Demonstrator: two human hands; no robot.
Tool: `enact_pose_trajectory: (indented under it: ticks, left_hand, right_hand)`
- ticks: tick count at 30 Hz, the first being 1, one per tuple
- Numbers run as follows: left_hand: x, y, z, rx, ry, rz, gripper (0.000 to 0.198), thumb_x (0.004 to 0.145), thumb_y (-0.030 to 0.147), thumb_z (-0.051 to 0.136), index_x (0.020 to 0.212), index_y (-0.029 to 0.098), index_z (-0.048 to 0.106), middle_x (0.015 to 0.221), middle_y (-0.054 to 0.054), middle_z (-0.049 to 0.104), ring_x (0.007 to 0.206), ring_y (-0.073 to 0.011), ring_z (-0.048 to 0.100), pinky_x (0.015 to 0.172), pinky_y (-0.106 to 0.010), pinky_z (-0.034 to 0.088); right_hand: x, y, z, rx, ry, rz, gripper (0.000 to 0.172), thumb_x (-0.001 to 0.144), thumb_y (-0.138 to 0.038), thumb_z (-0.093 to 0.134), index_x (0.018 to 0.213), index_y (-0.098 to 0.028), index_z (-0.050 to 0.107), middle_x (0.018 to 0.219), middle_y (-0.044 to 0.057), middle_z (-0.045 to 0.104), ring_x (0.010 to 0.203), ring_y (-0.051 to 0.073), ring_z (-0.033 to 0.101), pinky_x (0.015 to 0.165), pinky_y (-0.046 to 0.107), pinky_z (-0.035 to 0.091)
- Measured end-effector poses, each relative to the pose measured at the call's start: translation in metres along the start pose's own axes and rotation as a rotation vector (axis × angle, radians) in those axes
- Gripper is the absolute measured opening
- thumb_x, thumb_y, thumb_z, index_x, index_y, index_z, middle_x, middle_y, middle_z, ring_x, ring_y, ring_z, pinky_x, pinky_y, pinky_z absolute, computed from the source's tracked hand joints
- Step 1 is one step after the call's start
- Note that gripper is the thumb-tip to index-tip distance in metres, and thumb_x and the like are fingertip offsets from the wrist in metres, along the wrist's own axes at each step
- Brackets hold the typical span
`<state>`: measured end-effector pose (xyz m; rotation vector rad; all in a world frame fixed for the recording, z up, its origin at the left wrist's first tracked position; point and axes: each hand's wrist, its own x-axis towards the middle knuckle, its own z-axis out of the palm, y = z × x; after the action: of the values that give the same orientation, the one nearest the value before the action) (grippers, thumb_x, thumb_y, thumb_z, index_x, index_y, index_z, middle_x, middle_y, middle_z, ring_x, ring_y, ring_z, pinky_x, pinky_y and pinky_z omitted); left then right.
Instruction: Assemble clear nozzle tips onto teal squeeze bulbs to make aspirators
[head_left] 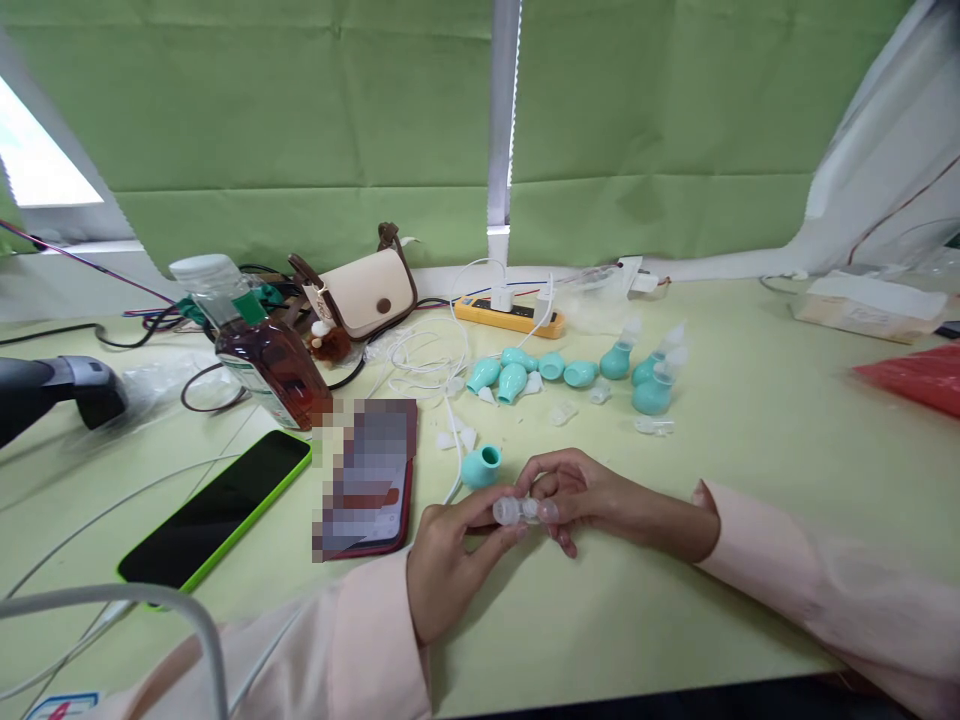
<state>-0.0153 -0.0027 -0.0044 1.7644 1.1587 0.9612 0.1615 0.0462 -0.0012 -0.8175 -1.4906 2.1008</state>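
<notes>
Between my two hands, just above the table, is a small clear plastic tube-like piece (517, 511) with a wider ringed end on the left. My left hand (454, 560) pinches that wider end with thumb and fingertips. The other end sits between the thumb and fingers of my right hand (577, 495). Right behind my fingers lies a turquoise rubber bulb (481, 466), its round opening showing. Farther back are several more turquoise bulbs (512, 382). At the right, a few bulbs stand upright with clear tips (652, 390). Loose clear plastic pieces (564, 412) lie nearby.
Left of my hands lie a phone in a red case (409, 500) and a green-edged phone (217, 510). Behind them stand a bottle of dark liquid (274, 365) and a cream handbag (367, 290). A yellow power strip (480, 314) and white cables lie at the back.
</notes>
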Motion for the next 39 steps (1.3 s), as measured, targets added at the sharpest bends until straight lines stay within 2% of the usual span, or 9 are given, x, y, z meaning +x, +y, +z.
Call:
enact_pose_trajectory:
  ticks: [7, 13, 16, 20, 23, 29, 34, 39]
  left_hand:
    - [-0.002, 0.002, -0.002, 0.049, 0.002, 0.061, 0.023, 0.073, 0.023, 0.057, 0.095, 0.015, 0.06, 0.078, -0.001, 0.069, 0.068, -0.0127, 0.063, 0.063, -0.016, 0.047]
    - [-0.004, 0.001, -0.002, 0.026, 0.033, 0.173, 0.02, 0.073, 0.021, 0.057, 0.091, 0.016, 0.061, 0.079, -0.001, 0.068, 0.062, -0.0115, 0.062, 0.059, -0.016, 0.047]
    - [-0.003, 0.002, -0.001, -0.03, 0.035, 0.139, 0.02, 0.072, 0.022, 0.058, 0.091, 0.015, 0.061, 0.075, -0.001, 0.068, 0.063, -0.0118, 0.063, 0.06, -0.016, 0.047]
    - [-0.001, 0.003, -0.001, -0.092, 0.049, 0.046, 0.021, 0.072, 0.025, 0.057, 0.091, 0.015, 0.06, 0.068, 0.0, 0.068, 0.061, -0.0126, 0.062, 0.057, -0.017, 0.047]
    - [0.0, 0.004, -0.001, -0.136, 0.027, -0.004, 0.022, 0.073, 0.027, 0.056, 0.091, 0.015, 0.06, 0.065, 0.0, 0.068, 0.059, -0.0133, 0.062, 0.054, -0.017, 0.047]
    - [-0.001, 0.003, -0.001, -0.167, -0.031, -0.006, 0.021, 0.074, 0.027, 0.055, 0.092, 0.018, 0.06, 0.065, 0.002, 0.068, 0.061, -0.0123, 0.063, 0.06, -0.017, 0.047]
    - [-0.002, 0.004, -0.001, -0.165, -0.058, -0.015, 0.02, 0.075, 0.026, 0.054, 0.092, 0.017, 0.059, 0.067, 0.001, 0.068, 0.064, -0.0132, 0.063, 0.062, -0.018, 0.047]
    - [-0.003, 0.011, -0.004, -0.093, -0.126, 0.042, 0.016, 0.076, 0.024, 0.053, 0.09, 0.017, 0.058, 0.068, 0.001, 0.067, 0.064, -0.0117, 0.062, 0.063, -0.017, 0.047]
  right_hand:
    - [-0.001, -0.002, 0.003, -0.058, 0.006, 0.014, 0.024, 0.062, -0.027, 0.066, 0.076, -0.012, 0.053, 0.055, -0.002, 0.053, 0.044, 0.006, 0.049, 0.04, 0.019, 0.045]
    - [-0.002, -0.002, 0.008, -0.072, -0.014, -0.022, 0.031, 0.06, -0.032, 0.067, 0.076, -0.013, 0.048, 0.055, -0.002, 0.056, 0.043, 0.007, 0.052, 0.041, 0.021, 0.046]
    - [-0.001, 0.0, 0.007, -0.052, -0.01, -0.045, 0.029, 0.062, -0.032, 0.066, 0.076, -0.012, 0.05, 0.054, -0.001, 0.058, 0.044, 0.008, 0.053, 0.044, 0.022, 0.047]
    - [0.0, 0.003, 0.004, 0.104, -0.054, -0.006, 0.031, 0.064, -0.036, 0.063, 0.08, -0.011, 0.055, 0.057, 0.003, 0.062, 0.048, 0.011, 0.057, 0.046, 0.025, 0.048]
    - [0.0, 0.004, 0.003, 0.112, -0.076, 0.015, 0.028, 0.066, -0.034, 0.062, 0.08, -0.009, 0.058, 0.06, 0.005, 0.063, 0.051, 0.012, 0.059, 0.048, 0.024, 0.049]
    - [-0.003, 0.001, 0.007, 0.023, -0.087, 0.042, 0.023, 0.071, -0.03, 0.057, 0.074, -0.007, 0.061, 0.063, 0.005, 0.062, 0.048, 0.009, 0.057, 0.048, 0.021, 0.046]
    - [-0.005, -0.001, 0.009, -0.042, -0.089, 0.011, 0.026, 0.074, -0.031, 0.054, 0.077, -0.007, 0.062, 0.067, 0.005, 0.062, 0.054, 0.01, 0.058, 0.053, 0.022, 0.046]
    - [-0.008, -0.003, 0.014, -0.025, -0.043, 0.012, 0.024, 0.067, -0.031, 0.061, 0.074, -0.009, 0.062, 0.064, 0.004, 0.063, 0.055, 0.011, 0.058, 0.055, 0.024, 0.046]
